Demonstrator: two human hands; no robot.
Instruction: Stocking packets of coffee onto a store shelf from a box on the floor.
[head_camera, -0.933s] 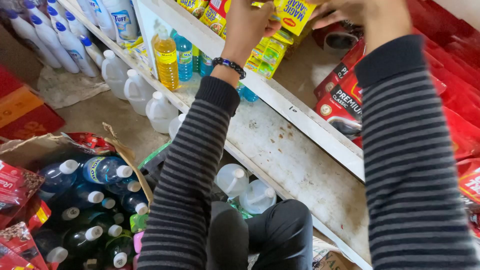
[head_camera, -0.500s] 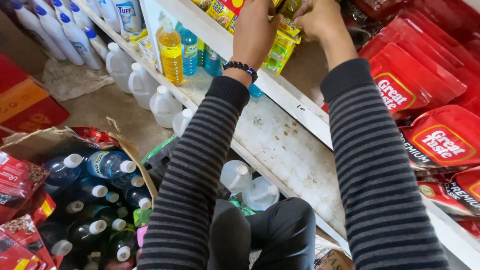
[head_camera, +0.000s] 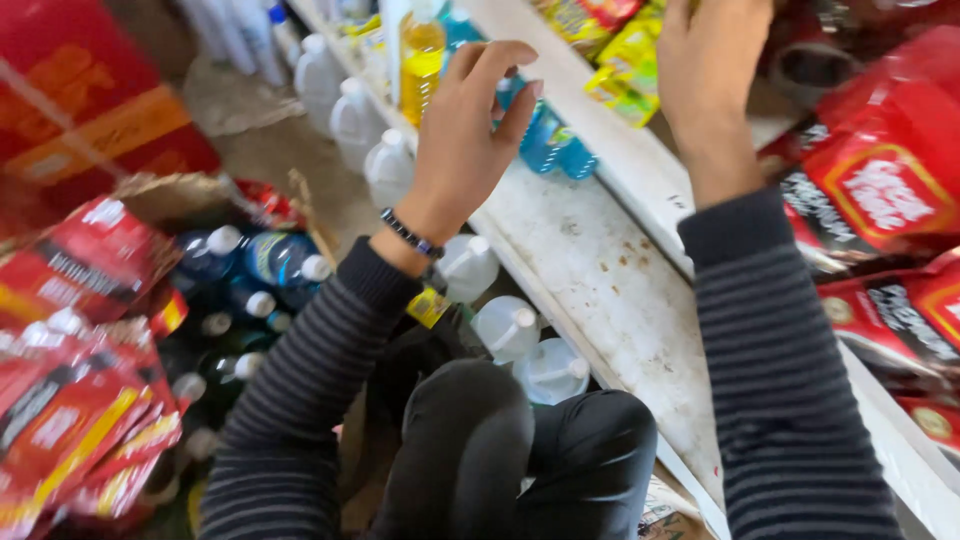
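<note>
yellow snack packets (head_camera: 625, 65) lie on the upper white shelf (head_camera: 620, 170), where both hands were pressed half a second ago. going left to right: the left hand (head_camera: 470, 140) has drawn back off them and hangs released, fingers spread, above the lower shelf; the right hand (head_camera: 715, 70) stays at the packets, though blur hides whether it grips one. red pouches (head_camera: 880, 190) crowd the far right.

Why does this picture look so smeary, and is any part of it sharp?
Head view: motion blur smears the red packets at right and the yellow packets; the left hand and white worn shelf board read sharper; soft daylight, no harsh glare.
</note>
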